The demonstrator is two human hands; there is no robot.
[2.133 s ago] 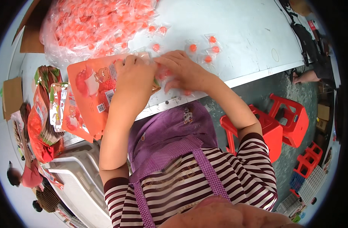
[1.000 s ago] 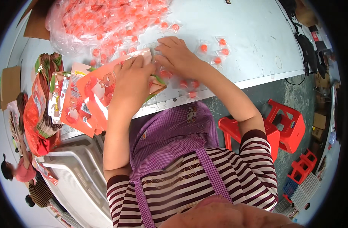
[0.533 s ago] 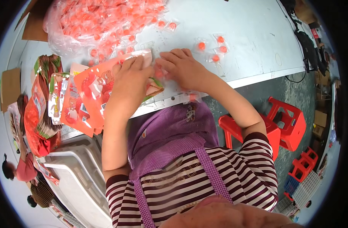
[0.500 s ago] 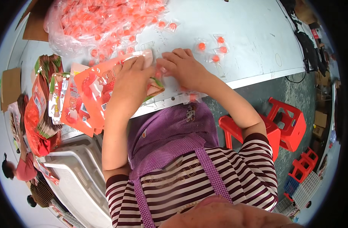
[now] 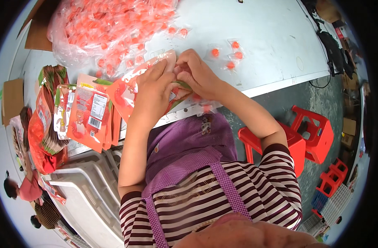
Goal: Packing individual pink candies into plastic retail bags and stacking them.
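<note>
My left hand (image 5: 156, 89) grips a pink-red printed pouch (image 5: 125, 93), its fingers lying over the upper part. At the pouch's right-hand edge, my right hand (image 5: 199, 76) is curled, with thumb and forefinger pinched on it. Whether a candy is also between those fingers is hidden. Below the right wrist, a clear-wrapped red candy (image 5: 206, 108) lies at the table's front edge. Left of the pouch, more flat printed pouches (image 5: 83, 124) lie overlapped, the nearest with its printed back up.
A large clear bag of wrapped red candies (image 5: 110, 31) spills over the far left of the white table (image 5: 275, 41). Several loose candies (image 5: 231, 65) lie to the right. Red stools (image 5: 315, 136) stand right, white plastic crates (image 5: 79, 186) below left. People (image 5: 26, 186) are at far left.
My left hand has shifted right, drawing the pouch off the others, whose printed back now shows. My right hand has gone from fingers outstretched beside it to pinching its edge.
</note>
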